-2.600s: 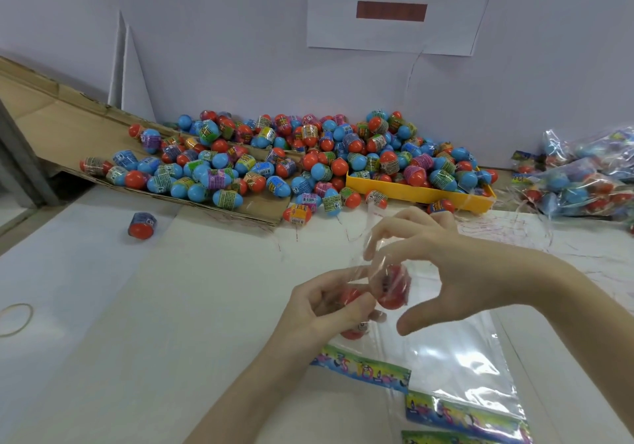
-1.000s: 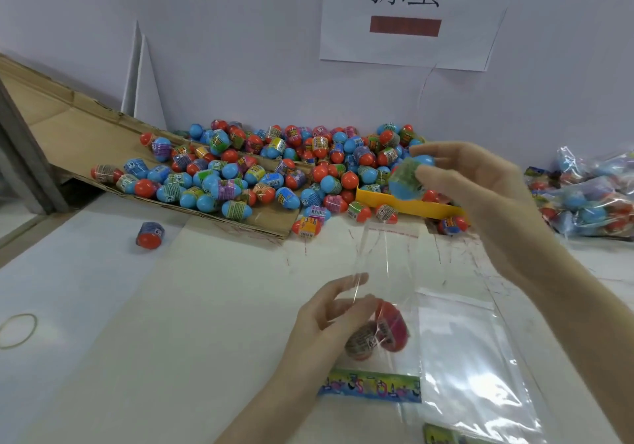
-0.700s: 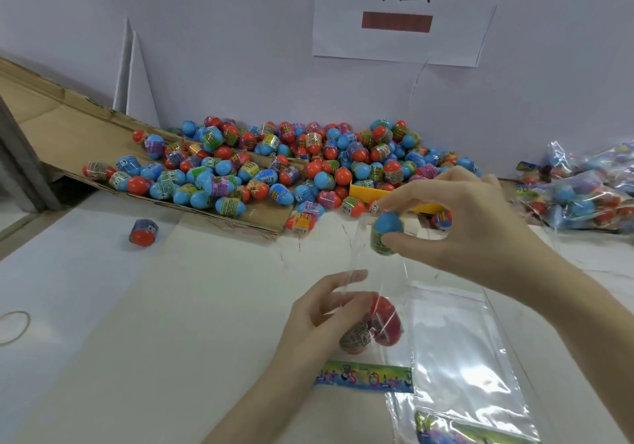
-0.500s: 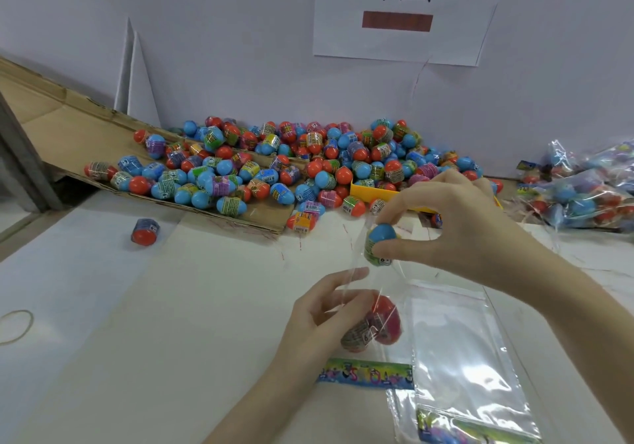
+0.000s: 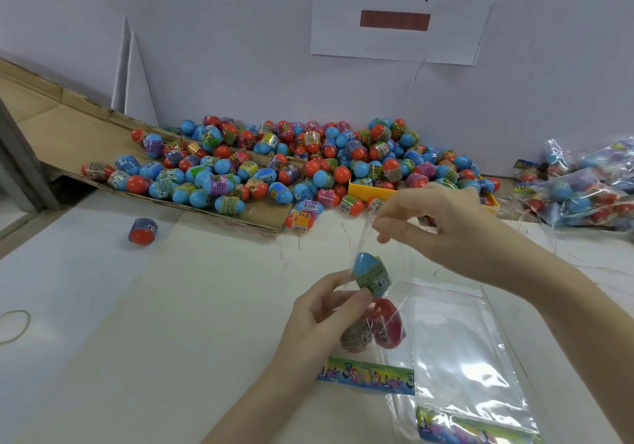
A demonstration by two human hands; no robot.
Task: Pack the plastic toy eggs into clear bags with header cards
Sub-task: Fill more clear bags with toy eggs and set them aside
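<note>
Above the table, the right hand pinched the clear bag mouth while the left hand gripped its lower part; keeping the mouth taut would likely let the blue egg settle onto the red egg.

Sign on the far wall is chopped off at the top edge. Filled bags far right run out of frame, blurry. Egg labels too small to read.

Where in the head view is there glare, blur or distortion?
Head view: glare streaks on the empty clear bags; filled bags at far right look soft; wide-angle lens bends the cardboard ramp; blue egg stays sharp.
</note>
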